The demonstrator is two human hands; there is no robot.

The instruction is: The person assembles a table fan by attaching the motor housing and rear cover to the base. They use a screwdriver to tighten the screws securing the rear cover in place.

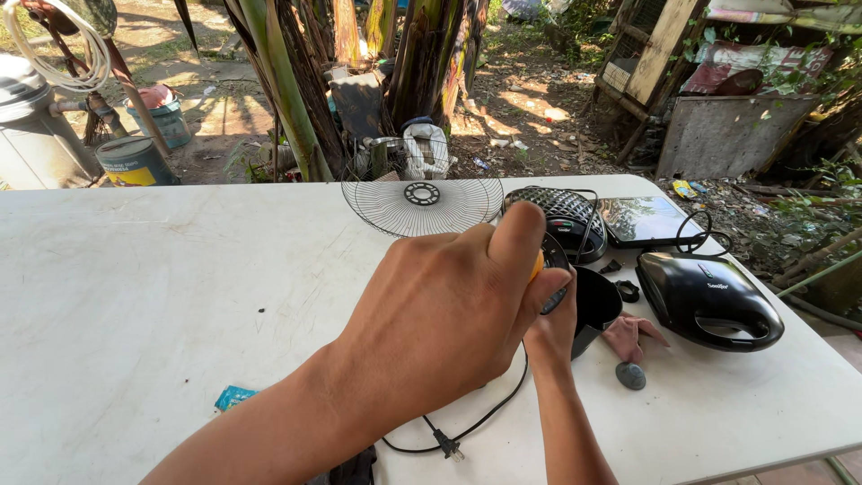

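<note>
Landmark: round black plastic appliance housing [596, 305], right of table centre on white table [180, 287].

- Left hand [449, 314]: overlaps housing's left rim, closed around orange-handled tool [536, 266].
- Right hand [552, 328]: beneath the left hand, against housing; grip state cannot be told.
- Tool's axis hidden.
- Black power cord [467, 422] trails from housing toward table's near edge.

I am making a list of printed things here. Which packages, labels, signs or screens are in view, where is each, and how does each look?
Small packet: near table edge, left of the forearm; flat, teal with white.
Bucket label: on the round bucket on the ground beyond the table; yellow band with dark print.
Logo mark: on the lid of the black sandwich maker, right side of the table; small, white.
Screens: none seen.
</note>
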